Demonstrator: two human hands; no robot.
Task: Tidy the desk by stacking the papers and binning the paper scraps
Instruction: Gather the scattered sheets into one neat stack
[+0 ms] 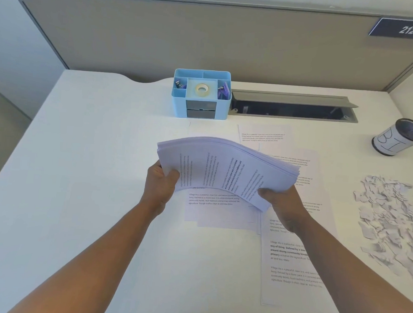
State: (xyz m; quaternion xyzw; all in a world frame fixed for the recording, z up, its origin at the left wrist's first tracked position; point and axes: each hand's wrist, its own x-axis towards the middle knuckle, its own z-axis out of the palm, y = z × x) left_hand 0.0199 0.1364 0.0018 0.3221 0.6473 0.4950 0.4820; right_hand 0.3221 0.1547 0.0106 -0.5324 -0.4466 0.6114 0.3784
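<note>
stack: I hold the stack (226,167) lifted off the desk (91,161), one hand on each near corner, long axis running left to right between them.
left hand: my left hand (161,182) grips the near-left corner, thumb on top, fingers curled under.
right hand: my right hand (282,202) pinches the near-right corner, thumb on top; that side sits lower, so the stack tilts down to the right.
shape: thin white printed paper, many sheets, bowed upward mid-span; far-right edges fanned, not flush.
loose sheets: more sheets (288,258) lie flat on the desk under the stack and to its right, overlapping, text facing me. Right hand is nearer to most of them.
key relation: the flat sheets are directly below and right of my grip, so the stack probably goes down on them or they get added on top. My guess: square the edges first.
scraps: scraps (390,223) in a ragged pile of small torn pieces at far right, well apart from the stack, untouched.
bin: mesh bin (400,138) behind the scraps, far right, tipped toward me.
organizer: blue plastic organizer (201,94) beyond the stack, tape roll inside.
</note>
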